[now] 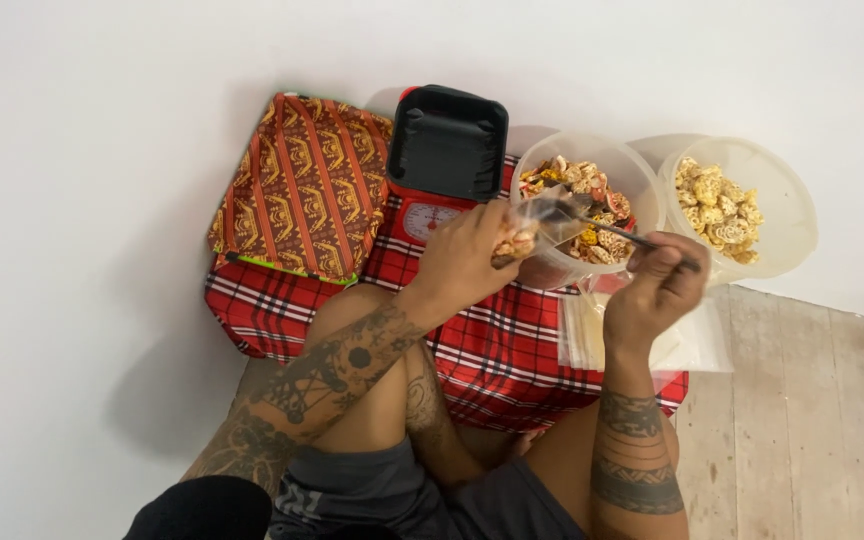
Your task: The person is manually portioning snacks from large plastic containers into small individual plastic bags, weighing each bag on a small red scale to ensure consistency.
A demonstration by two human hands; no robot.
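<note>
While a red plaid cloth covers the floor at centre frame, two round translucent plastic tubs of snacks sit at upper right beside a black tray on a red scale. Left hand fingers are closed around a small clear snack bag; right hand fingers pinch a dark metal spoon at the bag's mouth.

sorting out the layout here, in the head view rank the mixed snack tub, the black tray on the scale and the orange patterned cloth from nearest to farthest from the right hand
1. mixed snack tub, just above the right hand.
2. black tray on the red scale, up and to the left, past the left hand.
3. orange patterned cloth, far left by the wall.
</note>
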